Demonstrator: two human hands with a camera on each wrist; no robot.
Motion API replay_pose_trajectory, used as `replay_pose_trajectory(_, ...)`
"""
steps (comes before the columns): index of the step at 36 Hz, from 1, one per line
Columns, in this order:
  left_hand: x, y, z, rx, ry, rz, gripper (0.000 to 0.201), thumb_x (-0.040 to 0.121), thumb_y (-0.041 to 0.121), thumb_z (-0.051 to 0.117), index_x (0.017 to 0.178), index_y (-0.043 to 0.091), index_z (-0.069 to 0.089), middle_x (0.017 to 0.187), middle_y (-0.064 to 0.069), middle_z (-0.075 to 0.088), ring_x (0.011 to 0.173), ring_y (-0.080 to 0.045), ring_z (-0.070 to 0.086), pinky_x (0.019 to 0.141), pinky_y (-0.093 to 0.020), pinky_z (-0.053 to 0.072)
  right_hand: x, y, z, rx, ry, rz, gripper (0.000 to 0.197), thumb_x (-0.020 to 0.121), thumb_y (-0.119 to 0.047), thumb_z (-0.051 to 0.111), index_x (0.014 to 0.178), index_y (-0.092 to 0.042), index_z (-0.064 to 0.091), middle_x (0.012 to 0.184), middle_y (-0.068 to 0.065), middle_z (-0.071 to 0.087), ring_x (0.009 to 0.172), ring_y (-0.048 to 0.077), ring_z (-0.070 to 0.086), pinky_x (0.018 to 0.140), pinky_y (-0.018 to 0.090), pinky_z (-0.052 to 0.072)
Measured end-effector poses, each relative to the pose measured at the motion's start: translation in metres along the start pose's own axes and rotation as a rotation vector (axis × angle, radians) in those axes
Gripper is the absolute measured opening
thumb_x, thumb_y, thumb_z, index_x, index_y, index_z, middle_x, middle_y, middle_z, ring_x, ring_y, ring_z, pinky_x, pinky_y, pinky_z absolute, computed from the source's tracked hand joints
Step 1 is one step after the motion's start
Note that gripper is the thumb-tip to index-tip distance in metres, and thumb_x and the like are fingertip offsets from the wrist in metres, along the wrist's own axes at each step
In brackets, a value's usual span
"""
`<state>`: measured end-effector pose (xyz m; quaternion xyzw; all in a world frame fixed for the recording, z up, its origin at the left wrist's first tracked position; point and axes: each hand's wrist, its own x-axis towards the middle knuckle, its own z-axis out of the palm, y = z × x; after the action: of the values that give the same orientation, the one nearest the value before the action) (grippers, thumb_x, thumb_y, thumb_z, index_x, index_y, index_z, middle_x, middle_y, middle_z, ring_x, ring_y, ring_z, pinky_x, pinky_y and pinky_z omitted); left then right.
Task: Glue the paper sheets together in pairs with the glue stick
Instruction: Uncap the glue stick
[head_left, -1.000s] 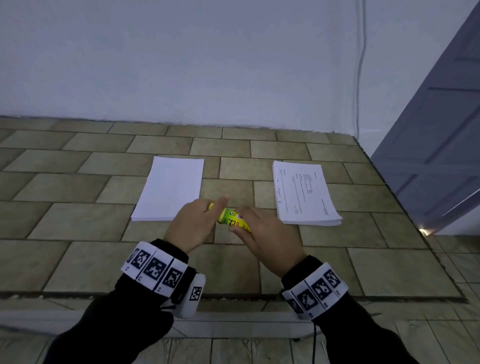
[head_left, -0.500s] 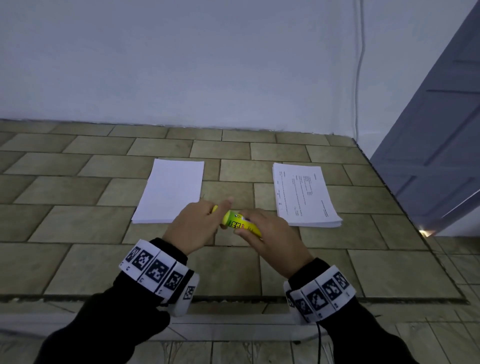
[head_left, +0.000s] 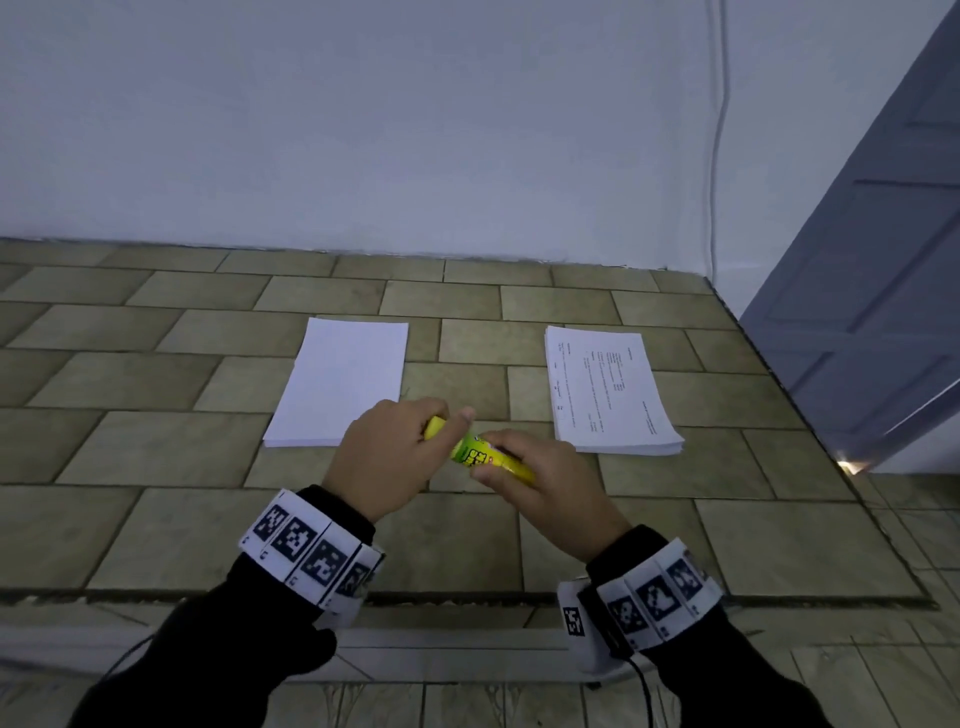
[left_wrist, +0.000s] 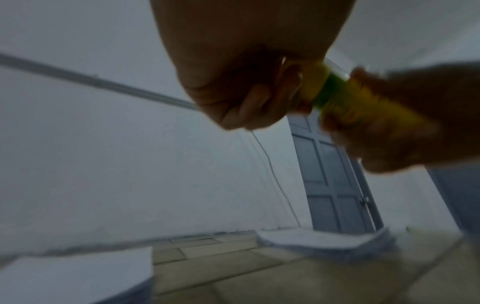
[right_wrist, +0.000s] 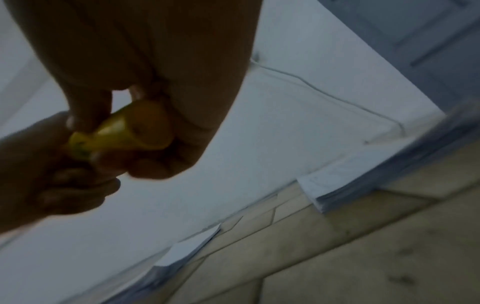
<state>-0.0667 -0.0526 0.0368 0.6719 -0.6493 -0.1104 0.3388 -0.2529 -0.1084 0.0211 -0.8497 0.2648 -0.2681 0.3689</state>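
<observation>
A yellow-green glue stick (head_left: 480, 452) hangs in the air between both hands, above the tiled surface. My right hand (head_left: 530, 480) grips its body, and the left hand (head_left: 395, 452) holds the yellow cap end (head_left: 435, 427). The left wrist view shows the glue stick (left_wrist: 345, 98) with the left fingers (left_wrist: 259, 102) curled round the cap. In the right wrist view the tube (right_wrist: 124, 131) sits in my right fingers (right_wrist: 155, 162). A blank white paper stack (head_left: 343, 382) lies to the left, a printed stack (head_left: 608, 392) to the right.
The papers lie on a tan tiled surface (head_left: 156, 441) against a white wall (head_left: 415, 130). A grey-blue door (head_left: 872, 291) stands at the right, with a thin cable (head_left: 719, 130) running down the wall. A step edge (head_left: 467, 597) runs near me.
Both hands have stayed on the glue stick between the stacks. The right hand has drawn slightly right and back, so more of the tube shows between the hands.
</observation>
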Motion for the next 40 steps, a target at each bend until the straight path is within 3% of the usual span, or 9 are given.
replay_pose_trajectory(6,0.005,0.010,0.002,-0.074,-0.046,-0.267,0.064,0.095,0.063,0.038,0.049,0.019,0.041,0.048,-0.002,0.047,0.054,-0.019,0.048,0.059,-0.034,0.038,0.001,0.004,0.010,-0.434,0.201,-0.211,0.041,0.090,-0.041,0.053,0.111,-0.008,0.065,0.092,0.005,0.068,0.085,0.010,0.049,0.069,0.008,0.027)
replay_pose_trajectory(10,0.004,0.004,-0.002,0.055,-0.042,0.017,0.045,0.093,0.060,0.030,0.057,0.033,0.035,0.047,0.007,0.036,0.048,-0.015,0.041,0.050,-0.032,0.030,0.001,0.004,0.000,-0.048,0.022,-0.032,0.031,0.093,-0.035,0.059,0.114,-0.013,0.065,0.091,-0.004,0.066,0.078,0.002,0.055,0.070,0.005,0.036)
replay_pose_trajectory(15,-0.001,-0.003,-0.006,0.230,0.120,0.481,0.056,0.102,0.051,0.029,0.068,0.015,0.056,0.053,0.006,0.049,0.046,-0.014,0.045,0.042,-0.021,0.031,0.000,0.001,-0.009,0.404,-0.213,0.101,0.011,0.096,-0.021,0.054,0.095,-0.022,0.065,0.078,-0.009,0.066,0.063,0.011,0.059,0.066,0.020,0.045)
replay_pose_trajectory(19,-0.001,0.004,-0.005,0.132,0.089,0.220,0.049,0.095,0.061,0.029,0.065,0.026,0.046,0.046,0.008,0.036,0.043,-0.008,0.038,0.045,-0.025,0.025,-0.002,0.000,-0.005,0.374,-0.123,0.117,0.014,0.095,-0.023,0.058,0.107,-0.019,0.065,0.081,-0.005,0.066,0.065,0.006,0.059,0.065,0.018,0.046)
replay_pose_trajectory(25,0.003,0.013,0.000,-0.083,-0.015,-0.237,0.066,0.093,0.066,0.037,0.051,0.015,0.039,0.049,-0.001,0.044,0.052,-0.017,0.044,0.056,-0.035,0.033,0.000,0.002,0.004,-0.363,0.133,-0.134,0.044,0.091,-0.048,0.051,0.116,-0.014,0.064,0.099,0.001,0.066,0.083,0.008,0.056,0.068,0.011,0.032)
replay_pose_trajectory(28,0.006,0.008,-0.001,-0.075,-0.031,-0.139,0.060,0.090,0.067,0.033,0.052,0.021,0.041,0.049,-0.001,0.044,0.052,-0.017,0.045,0.059,-0.040,0.038,0.001,0.002,0.004,-0.373,0.136,-0.158,0.045,0.093,-0.046,0.049,0.117,-0.012,0.063,0.099,0.002,0.067,0.082,0.007,0.056,0.068,0.009,0.031)
replay_pose_trajectory(32,0.007,0.001,-0.009,0.061,0.038,0.173,0.047,0.091,0.067,0.029,0.063,0.031,0.042,0.047,0.005,0.040,0.048,-0.016,0.043,0.048,-0.025,0.028,0.005,-0.003,-0.007,0.140,-0.047,0.013,0.027,0.094,-0.031,0.055,0.113,-0.014,0.063,0.085,-0.009,0.064,0.070,0.000,0.057,0.067,0.013,0.044)
replay_pose_trajectory(35,0.004,-0.003,-0.014,0.159,0.134,0.410,0.057,0.100,0.058,0.027,0.071,0.019,0.056,0.054,0.009,0.049,0.054,-0.014,0.044,0.048,-0.025,0.029,0.007,-0.007,-0.012,0.370,-0.181,0.075,0.012,0.097,-0.025,0.052,0.100,-0.025,0.063,0.078,-0.008,0.065,0.061,0.007,0.055,0.064,0.022,0.045)
replay_pose_trajectory(40,0.006,0.001,-0.009,0.050,0.060,0.189,0.040,0.093,0.058,0.034,0.063,0.032,0.039,0.046,0.009,0.033,0.045,-0.011,0.037,0.047,-0.029,0.027,0.006,-0.005,-0.009,0.293,-0.119,0.084,0.015,0.096,-0.026,0.056,0.107,-0.021,0.065,0.079,-0.009,0.064,0.062,0.002,0.054,0.064,0.019,0.045)
